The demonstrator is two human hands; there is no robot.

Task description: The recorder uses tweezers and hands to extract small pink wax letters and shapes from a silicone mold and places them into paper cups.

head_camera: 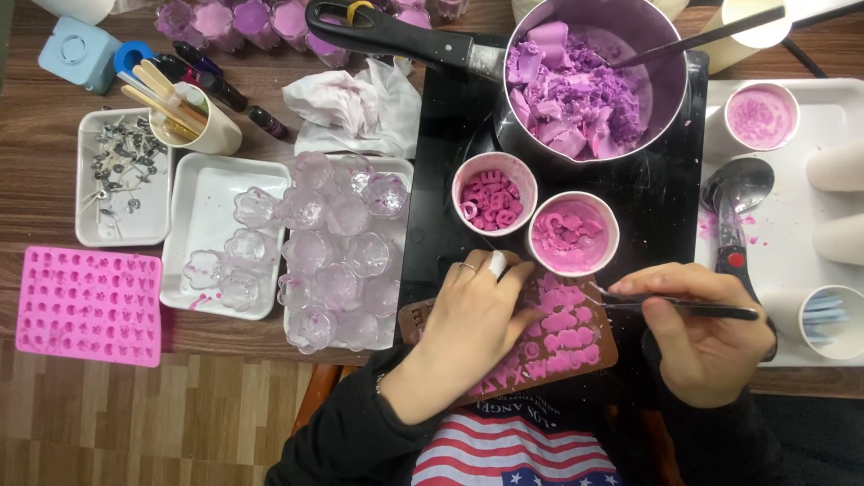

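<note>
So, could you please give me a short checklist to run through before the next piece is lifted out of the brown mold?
1. Left hand steadies the brown mold: ok.
2. Right hand grips the tweezers: ok.
3. Tweezer tips reach the pink pieces: ok.
4. Tips closed on a piece: cannot tell.
5. Two paper cups stand just beyond the mold: ok.
6. Mold fully supported on the table: not ok, its near edge overhangs.

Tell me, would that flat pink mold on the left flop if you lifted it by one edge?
Probably. The pink mold looks thin and rubbery, so it would likely sag and feel light. Its matte surface seems grippy rather than slippery, and lying flat on the table, it should not roll or tip.
</note>
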